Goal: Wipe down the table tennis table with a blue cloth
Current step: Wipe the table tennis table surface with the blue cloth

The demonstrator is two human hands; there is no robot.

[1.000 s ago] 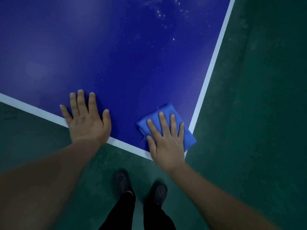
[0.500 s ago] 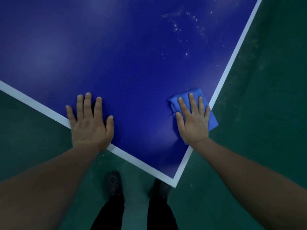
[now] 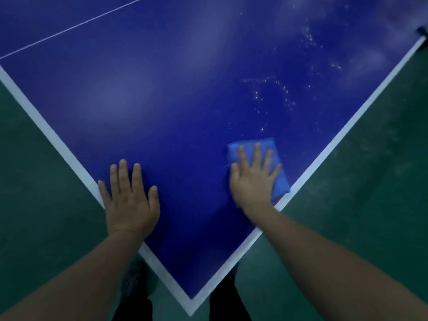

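Note:
A dark blue table tennis table (image 3: 176,117) with white edge lines fills the view, one corner pointing at me. A folded blue cloth (image 3: 279,181) lies near the right edge line. My right hand (image 3: 253,179) presses flat on the cloth with straight, spread fingers. My left hand (image 3: 129,200) rests flat on the bare table near the left edge line, fingers straight. White specks (image 3: 273,93) dot the surface beyond the cloth.
Green floor (image 3: 370,193) surrounds the table on both sides. My legs and dark shoes (image 3: 133,279) stand under the corner. A thin white centre line (image 3: 74,26) crosses the far left of the table. Something dark (image 3: 422,32) sits at the far right edge.
My right hand has slid the cloth away from the corner, up along the right edge towards the specks. The view has shifted so the corner sits lower. The left hand stays flat.

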